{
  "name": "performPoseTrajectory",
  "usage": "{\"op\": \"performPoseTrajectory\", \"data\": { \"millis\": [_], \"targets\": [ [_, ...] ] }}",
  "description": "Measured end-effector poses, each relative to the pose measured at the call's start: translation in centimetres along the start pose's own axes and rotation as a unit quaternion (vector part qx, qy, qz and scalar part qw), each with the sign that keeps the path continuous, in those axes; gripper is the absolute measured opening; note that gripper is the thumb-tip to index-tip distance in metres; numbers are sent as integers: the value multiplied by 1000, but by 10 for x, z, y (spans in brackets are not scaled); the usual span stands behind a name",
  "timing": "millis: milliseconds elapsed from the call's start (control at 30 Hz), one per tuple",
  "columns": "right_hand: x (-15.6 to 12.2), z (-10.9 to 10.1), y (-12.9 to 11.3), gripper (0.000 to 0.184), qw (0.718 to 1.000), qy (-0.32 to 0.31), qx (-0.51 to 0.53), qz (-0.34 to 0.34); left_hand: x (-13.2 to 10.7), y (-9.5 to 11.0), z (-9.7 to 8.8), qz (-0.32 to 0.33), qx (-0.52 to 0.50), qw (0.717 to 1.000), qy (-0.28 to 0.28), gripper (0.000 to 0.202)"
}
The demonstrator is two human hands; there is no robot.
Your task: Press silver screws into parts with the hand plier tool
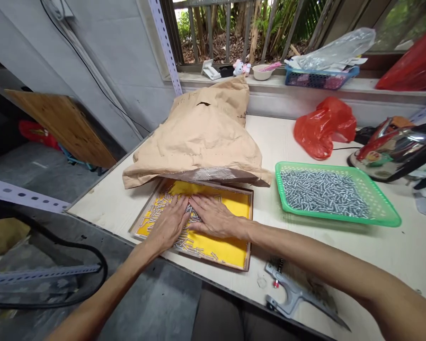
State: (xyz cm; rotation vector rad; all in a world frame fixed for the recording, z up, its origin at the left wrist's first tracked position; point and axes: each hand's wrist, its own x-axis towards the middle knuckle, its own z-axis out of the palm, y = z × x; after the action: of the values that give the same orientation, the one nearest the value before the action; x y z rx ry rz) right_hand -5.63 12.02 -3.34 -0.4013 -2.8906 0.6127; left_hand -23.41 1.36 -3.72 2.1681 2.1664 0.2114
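A yellow tray with a brown wooden frame [238,206] lies near the table's front left edge, strewn with several small metal pins [155,209]. My left hand [169,226] lies flat on the pins, fingers stretched out. My right hand [214,218] rests flat beside it, fingers spread and pointing left, their tips close to the left hand. Neither hand holds anything. A brown paper sack [202,135] lies behind the tray and overhangs its far edge.
A green mesh basket [386,212] filled with metal pins sits to the right of the tray. Grey metal pliers [294,297] lie at the front edge. A red plastic bag [323,125] and a shiny kettle [394,147] stand at the back right. The windowsill holds a blue basket [319,78].
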Motion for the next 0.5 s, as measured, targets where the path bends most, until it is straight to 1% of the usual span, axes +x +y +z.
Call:
{"op": "performPoseTrajectory", "data": {
  "millis": [100,167,200,267,333,433,500],
  "targets": [
    [-35,1,-17,88,998,-34,-11,-43,-27,12,-1,15,19,1000,-9,56],
    [-53,-6,-23,85,997,-55,-5,-63,-39,18,-5,16,31,999,-16,53],
    [-59,-10,-22,81,996,-60,-3,-61,-42,20,-6,13,34,999,-17,52],
    [-62,-20,-14,73,998,-56,-10,-35,-45,22,-9,1,37,999,-14,51],
    [-58,-27,0,72,998,-44,-28,17,-43,23,-11,-8,40,999,-12,51],
    [-52,-26,18,80,995,-40,-40,86,-37,24,-11,-11,47,999,-17,53],
    [-56,-20,18,84,994,-44,-38,88,-36,23,-10,-14,49,998,-20,53]
  ]
}}
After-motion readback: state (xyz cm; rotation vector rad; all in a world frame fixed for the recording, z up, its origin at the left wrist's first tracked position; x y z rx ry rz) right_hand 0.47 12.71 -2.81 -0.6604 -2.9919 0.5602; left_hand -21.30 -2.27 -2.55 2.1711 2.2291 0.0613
